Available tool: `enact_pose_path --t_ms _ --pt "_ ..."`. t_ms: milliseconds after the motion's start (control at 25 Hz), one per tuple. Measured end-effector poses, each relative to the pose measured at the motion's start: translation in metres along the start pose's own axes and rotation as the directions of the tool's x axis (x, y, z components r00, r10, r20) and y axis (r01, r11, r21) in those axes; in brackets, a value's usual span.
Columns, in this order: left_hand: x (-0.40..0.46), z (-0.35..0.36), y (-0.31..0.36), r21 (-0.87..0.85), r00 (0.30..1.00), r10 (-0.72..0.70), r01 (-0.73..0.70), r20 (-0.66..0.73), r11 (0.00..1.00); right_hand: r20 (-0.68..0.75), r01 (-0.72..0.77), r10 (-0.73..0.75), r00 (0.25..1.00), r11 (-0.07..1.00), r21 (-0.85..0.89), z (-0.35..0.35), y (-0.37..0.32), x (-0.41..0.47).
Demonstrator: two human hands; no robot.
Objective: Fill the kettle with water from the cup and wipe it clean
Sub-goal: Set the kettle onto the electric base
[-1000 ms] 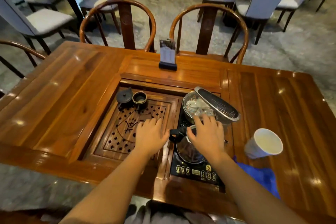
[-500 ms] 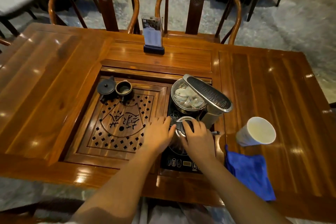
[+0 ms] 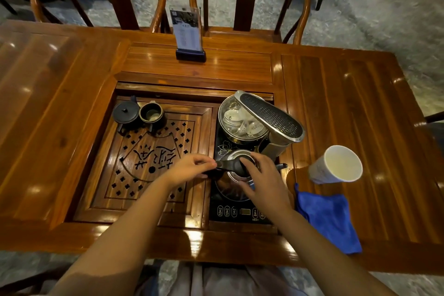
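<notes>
A steel kettle (image 3: 227, 184) with a black handle (image 3: 230, 166) stands on the black induction panel (image 3: 236, 211) set into the table. My left hand (image 3: 189, 170) pinches the handle's left end. My right hand (image 3: 262, 176) lies over the kettle's top, fingers curled on the lid and hiding most of it. A white paper cup (image 3: 336, 164) with pale liquid stands on the table to the right, apart from both hands. A blue cloth (image 3: 329, 216) lies flat in front of the cup.
Behind the kettle is a glass-lidded pot of cups (image 3: 240, 122) under a metal arm (image 3: 271, 116). The carved tea tray (image 3: 144, 175) holds a dark teapot (image 3: 126, 113) and a pitcher (image 3: 151, 114). A card stand (image 3: 188, 36) and two chairs are beyond.
My left hand has left the tea tray and closed on the kettle handle. My right hand has settled lower onto the kettle's top. The view has tilted down and closer.
</notes>
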State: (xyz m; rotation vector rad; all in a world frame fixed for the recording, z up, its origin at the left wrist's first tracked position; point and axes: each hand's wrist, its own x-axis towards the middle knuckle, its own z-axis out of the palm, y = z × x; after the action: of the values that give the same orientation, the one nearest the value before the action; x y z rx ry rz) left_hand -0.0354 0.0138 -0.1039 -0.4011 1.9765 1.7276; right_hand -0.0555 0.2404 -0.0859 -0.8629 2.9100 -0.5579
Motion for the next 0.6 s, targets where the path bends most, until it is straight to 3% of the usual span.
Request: enact_pose_path --t_ms 200,360,440,600 --pt "0.007 -0.011 0.002 -0.117 0.99 -0.058 0.074 0.131 0.99 0.033 -0.105 0.101 0.994 0.973 0.205 -0.008 0.003 -0.005" --pt "0.01 -0.017 -0.002 -0.139 0.979 -0.07 0.098 0.193 0.985 -0.11 0.094 -0.075 0.991 0.979 0.178 -0.023 -0.013 0.001" --pt "0.011 -0.018 -0.005 -0.153 0.979 -0.054 0.085 0.198 0.985 -0.106 0.18 -0.167 0.98 0.975 0.13 -0.03 -0.025 0.008" --pt "0.012 -0.018 -0.011 -0.179 0.985 -0.038 0.068 0.166 0.981 -0.02 0.212 -0.211 0.977 0.971 0.113 -0.039 -0.046 0.024"
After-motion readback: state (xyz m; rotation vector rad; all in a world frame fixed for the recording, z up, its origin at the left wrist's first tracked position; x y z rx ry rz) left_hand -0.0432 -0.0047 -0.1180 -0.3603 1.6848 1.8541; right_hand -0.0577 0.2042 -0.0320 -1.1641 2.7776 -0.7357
